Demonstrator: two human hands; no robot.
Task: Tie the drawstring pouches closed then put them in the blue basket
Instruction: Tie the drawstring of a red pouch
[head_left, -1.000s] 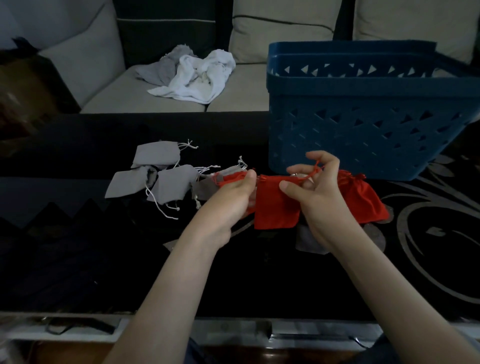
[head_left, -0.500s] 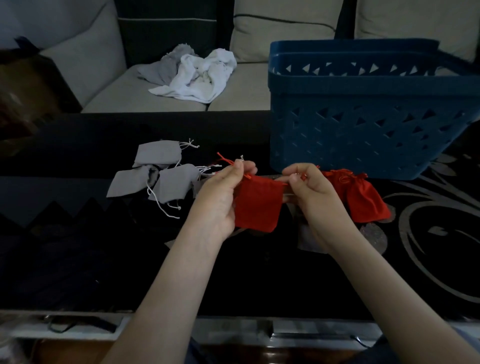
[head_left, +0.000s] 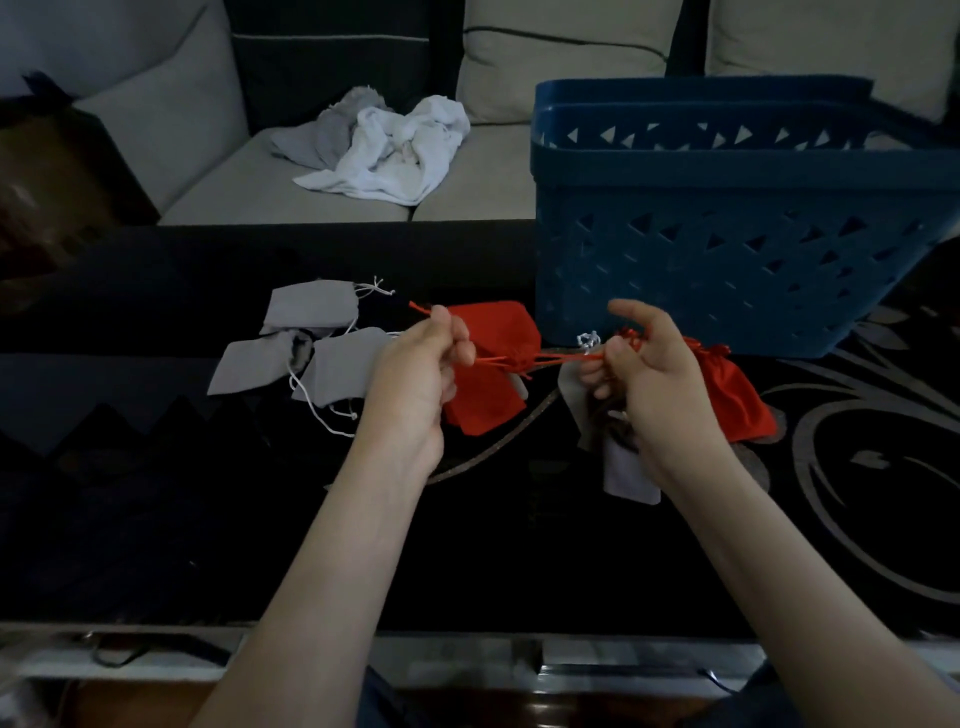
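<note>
Head view: left hand (head_left: 415, 376) and right hand (head_left: 657, 379) each pinch a cord (head_left: 558, 357) of the red pouch (head_left: 493, 332) — pull evenly apart, then knot.

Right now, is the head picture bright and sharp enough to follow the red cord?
Head view: dim overall, the black table swallows detail; the cord stretched between left hand and right hand reads clearly, red against dark; the wide-angle lens skews the basket; no glare, no marked blur.
</note>
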